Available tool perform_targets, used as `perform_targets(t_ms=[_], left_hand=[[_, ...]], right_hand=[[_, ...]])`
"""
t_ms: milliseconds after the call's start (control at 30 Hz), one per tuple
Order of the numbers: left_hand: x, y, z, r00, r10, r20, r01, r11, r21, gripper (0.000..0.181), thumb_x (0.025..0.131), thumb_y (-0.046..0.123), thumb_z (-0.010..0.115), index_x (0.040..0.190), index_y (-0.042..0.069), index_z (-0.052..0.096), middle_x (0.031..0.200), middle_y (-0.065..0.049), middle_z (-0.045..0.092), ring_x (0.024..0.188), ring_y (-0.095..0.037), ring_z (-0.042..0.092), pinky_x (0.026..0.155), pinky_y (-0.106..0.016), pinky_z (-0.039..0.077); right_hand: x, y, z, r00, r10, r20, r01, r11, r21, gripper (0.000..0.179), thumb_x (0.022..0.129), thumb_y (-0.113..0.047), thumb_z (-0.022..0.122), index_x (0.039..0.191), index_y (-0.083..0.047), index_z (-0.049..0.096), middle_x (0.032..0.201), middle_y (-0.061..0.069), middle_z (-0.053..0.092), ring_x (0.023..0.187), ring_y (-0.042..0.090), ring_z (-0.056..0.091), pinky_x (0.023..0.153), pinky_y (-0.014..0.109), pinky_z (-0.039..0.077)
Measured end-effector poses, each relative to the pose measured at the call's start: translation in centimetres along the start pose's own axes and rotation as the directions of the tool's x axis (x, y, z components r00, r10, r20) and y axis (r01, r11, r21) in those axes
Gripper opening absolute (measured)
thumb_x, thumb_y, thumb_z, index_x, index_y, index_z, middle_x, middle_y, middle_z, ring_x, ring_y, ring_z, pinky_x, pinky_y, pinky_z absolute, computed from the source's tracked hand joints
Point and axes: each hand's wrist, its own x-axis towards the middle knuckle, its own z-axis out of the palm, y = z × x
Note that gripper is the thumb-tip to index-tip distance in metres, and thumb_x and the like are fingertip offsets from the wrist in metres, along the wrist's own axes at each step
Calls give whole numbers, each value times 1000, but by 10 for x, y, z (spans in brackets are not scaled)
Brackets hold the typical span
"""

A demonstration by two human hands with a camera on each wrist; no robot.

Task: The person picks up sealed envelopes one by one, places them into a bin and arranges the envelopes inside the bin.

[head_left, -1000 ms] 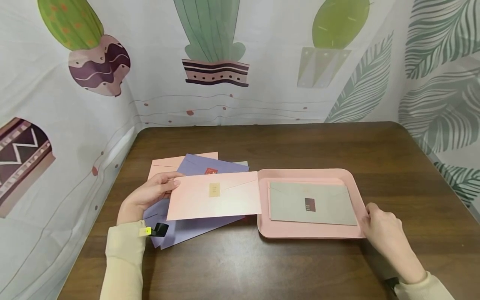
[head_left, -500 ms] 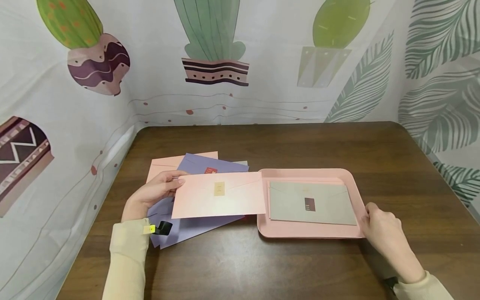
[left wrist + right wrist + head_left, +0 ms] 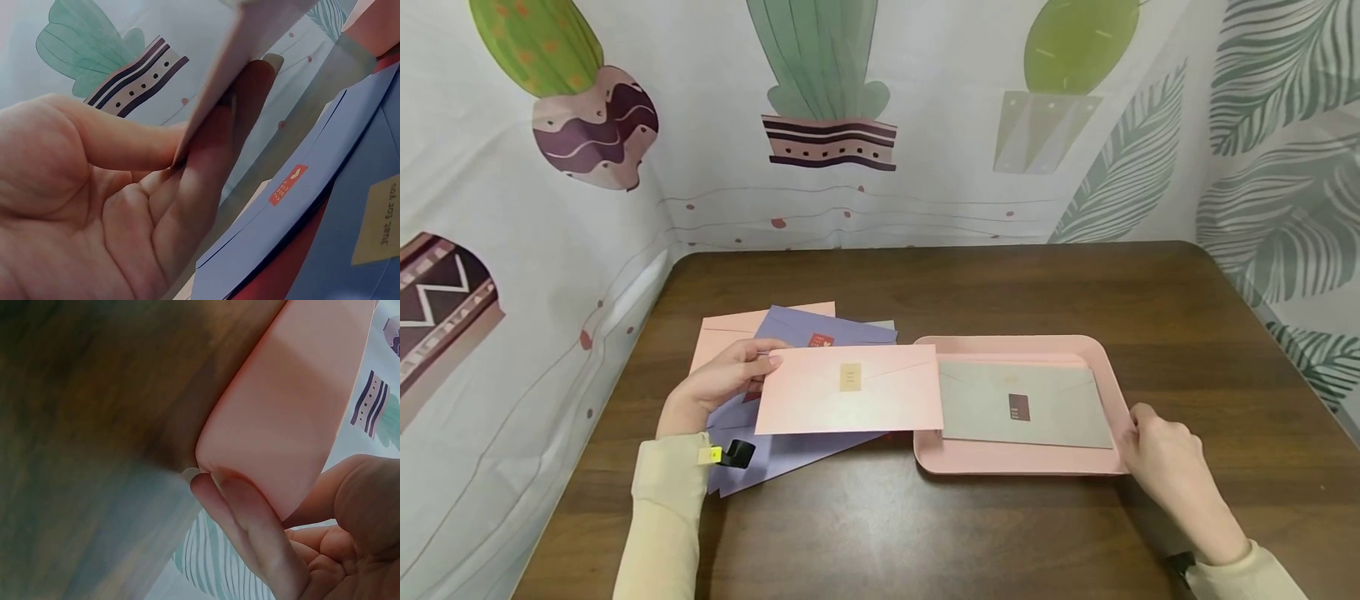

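Note:
My left hand [image 3: 718,383] pinches the left edge of a pale pink envelope [image 3: 880,404] with a gold sticker. In the left wrist view the thumb [image 3: 131,144] presses one face while the fingers lie behind the other. The envelope is held over a loose pile, and its right end overlaps the left side of a pink tray [image 3: 1022,462]. A grey-green envelope [image 3: 1063,408] with a dark sticker lies in that tray, on top of something pink that is mostly covered. At the tray's right side, my right hand [image 3: 1168,458] grips the wall between thumb and fingers.
The pile at left holds purple envelopes [image 3: 805,462], one with a red sticker [image 3: 821,340], and a pink envelope [image 3: 722,333]. A grey-green corner [image 3: 883,325] peeks out behind. All rest on a brown wooden table [image 3: 880,542] before a cactus-print cloth [image 3: 940,167].
My left hand has moved right with the pink envelope, whose right end now overlaps the tray further. The right hand and the tray stay in place.

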Motion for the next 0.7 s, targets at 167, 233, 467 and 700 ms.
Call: perform_targets(t_ms=[167, 233, 467, 700], left_hand=[[1, 2, 3, 1000, -5, 12, 5, 1000, -16, 43, 101, 12, 47, 134, -14, 39, 95, 8, 70, 83, -7, 66, 77, -25, 56], [1, 2, 4, 1000, -8, 18, 8, 1000, -20, 43, 101, 13, 48, 134, -14, 40, 95, 7, 70, 84, -8, 67, 77, -26, 57], [4, 2, 8, 999, -4, 32, 5, 1000, -28, 44, 101, 13, 49, 135, -14, 40, 96, 7, 70, 83, -8, 67, 78, -25, 57], [10, 2, 13, 998, 22, 55, -18, 997, -69, 44, 101, 11, 48, 135, -15, 38, 97, 8, 69, 85, -7, 66, 78, -24, 56]], right_hand=[[1, 0, 0, 1000, 2, 9, -2, 1000, 1, 12, 78, 4, 51, 69, -2, 46, 48, 4, 41, 45, 25, 39, 42, 47, 34], [1, 1, 0, 1000, 3, 12, -3, 1000, 2, 12, 79, 4, 50, 69, -2, 47, 48, 4, 42, 45, 25, 40, 42, 47, 34], [1, 0, 0, 1000, 9, 17, -9, 1000, 2, 13, 79, 4, 50, 68, -2, 46, 48, 5, 42, 45, 26, 40, 42, 48, 34], [0, 0, -1, 1000, 13, 20, -13, 1000, 2, 11, 79, 3, 50, 70, -1, 47, 48, 6, 43, 45, 26, 41, 43, 49, 35]])
